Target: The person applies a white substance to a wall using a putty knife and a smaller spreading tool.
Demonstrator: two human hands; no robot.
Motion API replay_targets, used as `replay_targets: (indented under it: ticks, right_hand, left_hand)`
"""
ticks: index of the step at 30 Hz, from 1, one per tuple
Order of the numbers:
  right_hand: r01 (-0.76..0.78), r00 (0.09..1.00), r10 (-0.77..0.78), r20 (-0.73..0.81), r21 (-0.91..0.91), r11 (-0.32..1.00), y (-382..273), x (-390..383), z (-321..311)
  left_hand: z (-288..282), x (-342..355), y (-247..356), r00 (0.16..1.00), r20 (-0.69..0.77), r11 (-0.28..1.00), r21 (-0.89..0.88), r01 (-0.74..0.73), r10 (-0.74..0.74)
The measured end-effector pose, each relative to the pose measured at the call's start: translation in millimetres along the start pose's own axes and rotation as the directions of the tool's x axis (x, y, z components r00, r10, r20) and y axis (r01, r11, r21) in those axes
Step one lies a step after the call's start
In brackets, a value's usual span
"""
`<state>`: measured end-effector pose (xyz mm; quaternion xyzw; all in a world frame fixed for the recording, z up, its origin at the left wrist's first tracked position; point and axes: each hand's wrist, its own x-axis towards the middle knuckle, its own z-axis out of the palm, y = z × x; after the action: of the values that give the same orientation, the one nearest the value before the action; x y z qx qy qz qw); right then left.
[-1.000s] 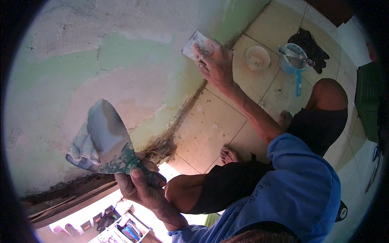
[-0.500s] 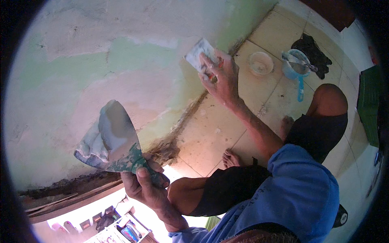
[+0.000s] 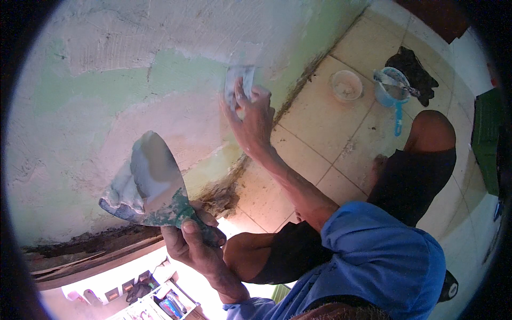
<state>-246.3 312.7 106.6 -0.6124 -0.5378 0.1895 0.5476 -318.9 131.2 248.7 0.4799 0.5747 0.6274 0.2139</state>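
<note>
My left hand (image 3: 189, 240) grips the dark handle of a wide putty knife (image 3: 149, 170), its blade carrying a thick lump of pale paste, with green, spattered plastic at its base. My right hand (image 3: 250, 120) holds a small flat rectangular spreader (image 3: 237, 77) against the wall (image 3: 96, 85), which has patchy pale plaster over light green paint. The wall's lower edge is dark and crumbled. Bent fingers hide part of the spreader.
On the tiled floor (image 3: 298, 138) stand a small white tub (image 3: 346, 85) and a blue long-handled pot (image 3: 391, 93) with a tool across it, beside black crumpled material (image 3: 425, 66). My bare knees are bent below. A green object (image 3: 486, 144) is at right, shelving (image 3: 162, 298) beyond a lower opening.
My right hand and spreader have moved left and downward along the wall. The view has shifted slightly. My left hand still holds the loaded putty knife in much the same place.
</note>
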Motion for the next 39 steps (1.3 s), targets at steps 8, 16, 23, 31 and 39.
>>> replay_targets:
  ticks: [8,16,23,31,39]
  right_hand:
    - [0.536,0.841,-0.542,-0.010,-0.129,0.834,47,24,-57]
    - [0.651,0.740,-0.672,0.035,-0.286,0.703,46,83,-65]
    - [0.442,0.895,-0.434,0.098,-0.319,0.838,91,47,-61]
    - [0.176,0.979,-0.163,-0.123,0.105,0.979,32,37,-27]
    - [0.030,0.996,-0.036,0.079,0.076,0.997,25,-18,-10]
  left_hand:
    - [-3,-5,6,0.999,0.006,0.996,-0.076,0.045,-0.045]
    - [-13,-7,3,0.999,0.002,0.998,-0.047,0.039,-0.039]
    - [-8,-7,2,0.999,0.008,0.997,-0.067,0.038,-0.038]
    - [-6,-6,4,1.000,-0.005,0.999,-0.045,0.016,-0.016]
    - [-2,-6,4,1.000,-0.010,0.997,-0.080,0.004,-0.005]
